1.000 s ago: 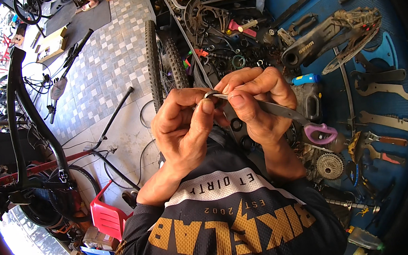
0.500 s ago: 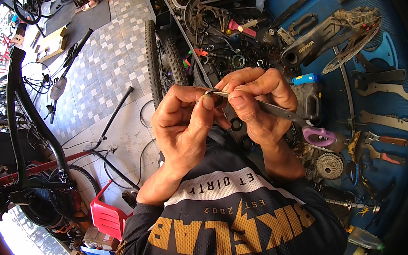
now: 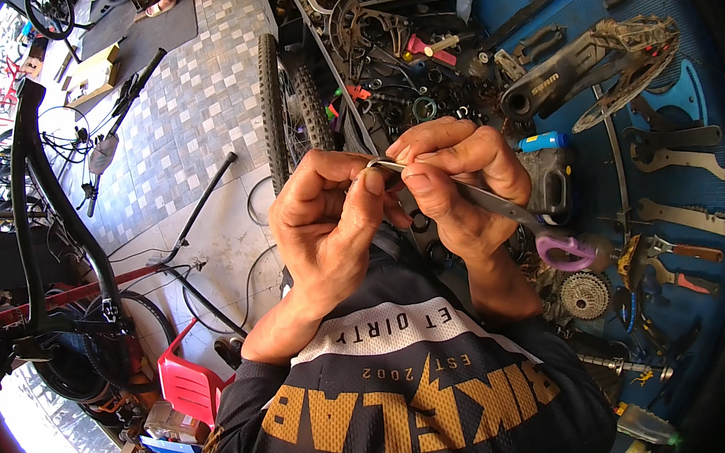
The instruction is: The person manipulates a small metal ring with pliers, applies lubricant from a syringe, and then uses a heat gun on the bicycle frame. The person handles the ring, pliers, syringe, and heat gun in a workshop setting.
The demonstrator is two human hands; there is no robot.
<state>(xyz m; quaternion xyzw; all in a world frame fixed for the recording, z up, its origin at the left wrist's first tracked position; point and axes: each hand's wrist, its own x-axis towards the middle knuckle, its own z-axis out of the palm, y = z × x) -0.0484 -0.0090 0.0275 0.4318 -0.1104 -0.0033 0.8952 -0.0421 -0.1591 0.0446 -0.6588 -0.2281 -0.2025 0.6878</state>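
Both my hands meet in front of my chest. My left hand (image 3: 325, 225) pinches a small dark round part (image 3: 390, 172) between thumb and fingers; most of it is hidden by the fingertips. My right hand (image 3: 465, 187) is closed on a scissor-like tool (image 3: 567, 250) with a flat grey metal blade and a purple loop handle. Its handle sticks out to the right, below my right fingers. The thin, light-coloured tip reaches the small part at my left thumb. Whether the tip is inside the part or only against it, I cannot tell.
To the right, a blue mat (image 3: 586, 172) bears a dirty crankset (image 3: 557, 80), a cassette (image 3: 585, 295), wrenches and pliers. Loose parts clutter the area beyond my hands, beside two tyres (image 3: 272, 114). At left are a black bike frame (image 3: 23, 187) and a red plastic chair (image 3: 188, 384).
The tool's purple handle has shifted slightly down and left, tilting the blade a little. My right fingers moved slightly with it; my left hand stays nearly still.
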